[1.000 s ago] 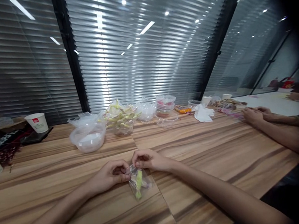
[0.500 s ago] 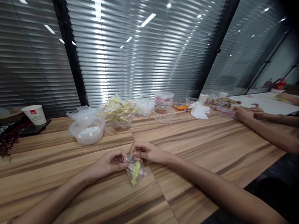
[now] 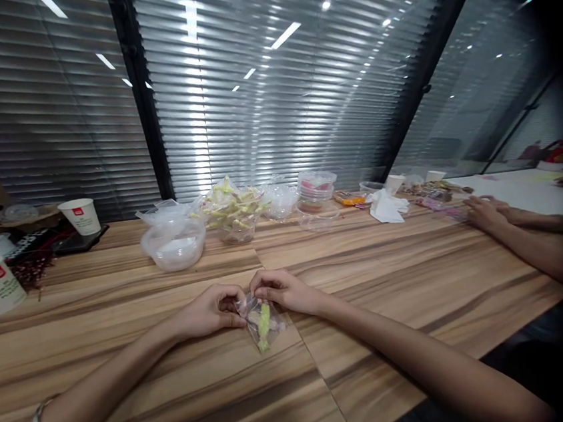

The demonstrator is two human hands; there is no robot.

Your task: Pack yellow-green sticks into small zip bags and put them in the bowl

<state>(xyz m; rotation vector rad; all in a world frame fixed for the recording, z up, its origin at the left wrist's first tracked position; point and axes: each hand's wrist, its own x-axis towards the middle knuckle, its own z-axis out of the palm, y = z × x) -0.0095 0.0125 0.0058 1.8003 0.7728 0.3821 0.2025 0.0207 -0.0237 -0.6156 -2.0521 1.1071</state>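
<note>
Over the wooden table, my left hand point(image 3: 217, 310) pinches the upper left edge of a small clear plastic bag point(image 3: 273, 331). My right hand point(image 3: 280, 290) grips the same bag near its top right, fingers closed on it. Inside the bag lies a yellow-green strip point(image 3: 263, 321) beside paler bits that I cannot make out. Beyond my hands stands a clear bowl heaped with similar yellow-green packets point(image 3: 234, 209). Left of the heap are nested clear plastic bowls point(image 3: 174, 244).
Paper cups point(image 3: 81, 216) and a black phone-like slab point(image 3: 81, 240) are at the left. Stacked clear containers point(image 3: 317, 190), an orange packet point(image 3: 348, 198) and crumpled white tissue point(image 3: 388, 206) line the back. Another person's hands point(image 3: 487, 211) work at the right.
The view has shifted slightly, so things appear further right. Both my hands still hold the bag, which now lies a little more tilted. The other person's hands have shifted.
</note>
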